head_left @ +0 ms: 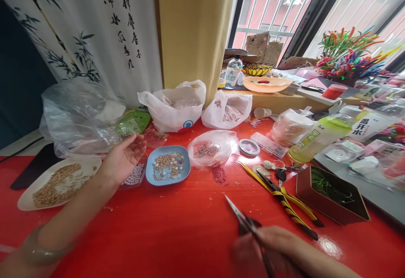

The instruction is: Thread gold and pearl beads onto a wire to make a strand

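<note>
My left hand (pixel 128 157) is raised over a clear tray of small pearl beads (pixel 135 174), palm turned partly up. Its fingers are loosely bent with nothing visible in them. Just right of it sits a blue dish (pixel 151 176) of gold and clear beaded pieces. My right hand (pixel 265 244), blurred, grips a pair of scissors (pixel 236 207). The blades are together and point up and left above the red table (pixel 177 231). Part of the handles is hidden by my fingers.
A white plate (pixel 25 204) of gold-coloured bits lies far left. Plastic bags (pixel 171 113) line the back. Yellow-black pliers (pixel 284 204), an open tin box (pixel 332 210) and a green-yellow bottle (pixel 319 139) stand at the right. A small round container (pixel 249 147) sits mid-table.
</note>
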`<state>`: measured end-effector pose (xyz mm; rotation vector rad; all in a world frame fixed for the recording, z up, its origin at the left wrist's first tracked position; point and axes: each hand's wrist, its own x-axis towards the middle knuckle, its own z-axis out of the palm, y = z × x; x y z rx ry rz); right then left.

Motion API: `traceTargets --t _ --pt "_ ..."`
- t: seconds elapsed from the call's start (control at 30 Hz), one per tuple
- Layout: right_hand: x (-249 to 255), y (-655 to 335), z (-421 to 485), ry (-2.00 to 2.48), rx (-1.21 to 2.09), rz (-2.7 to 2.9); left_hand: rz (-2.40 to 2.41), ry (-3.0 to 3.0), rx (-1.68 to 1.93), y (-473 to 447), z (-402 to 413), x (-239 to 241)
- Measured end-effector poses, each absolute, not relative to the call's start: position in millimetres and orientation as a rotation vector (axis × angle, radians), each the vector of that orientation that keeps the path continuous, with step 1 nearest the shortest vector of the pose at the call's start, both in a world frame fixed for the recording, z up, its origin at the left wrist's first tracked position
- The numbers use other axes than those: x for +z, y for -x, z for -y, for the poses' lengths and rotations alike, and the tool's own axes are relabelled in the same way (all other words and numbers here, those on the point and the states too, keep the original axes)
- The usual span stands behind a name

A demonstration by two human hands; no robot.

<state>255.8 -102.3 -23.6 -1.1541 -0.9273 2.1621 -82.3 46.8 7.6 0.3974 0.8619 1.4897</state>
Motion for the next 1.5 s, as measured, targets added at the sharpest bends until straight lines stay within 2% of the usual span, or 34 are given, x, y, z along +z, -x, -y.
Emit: traceTargets --t 0.13,0.37,0.47,0.7,0.8,0.97,1.2,1.37,1.5 --pt "-9 -266 67 1.152 1.989 0.759 -0.914 -0.527 1.375 73 -35 12" --pt "15 -236 35 1.258 1.785 0.677 -1.107 -1.012 0.814 33 -1 5" --pt "18 -212 23 1.268 1.775 0.691 -1.074 -1.081 0.719 18 11 -2" --pt "7 -162 15 0.994 1.803 0.816 -0.963 -1.046 0.685 7 21 -15" --pt "-1 -148 21 0.851 1.76 0.744 -0.937 -0.982 0.737 8 19 -20" --pt "-19 -135 35 0.576 1.868 0.628 -0.788 -0.91 0.805 9 17 -20" --pt "-6 -158 20 0.665 1.568 0.718 -0.871 -1.002 0.679 14 19 -6" --pt "5 -170 17 0.987 1.831 0.628 -1.06 -1.225 0.708 14 17 -1" --pt "0 -166 23 1.117 1.96 0.901 -1.071 -1.378 0.7 14 19 3"
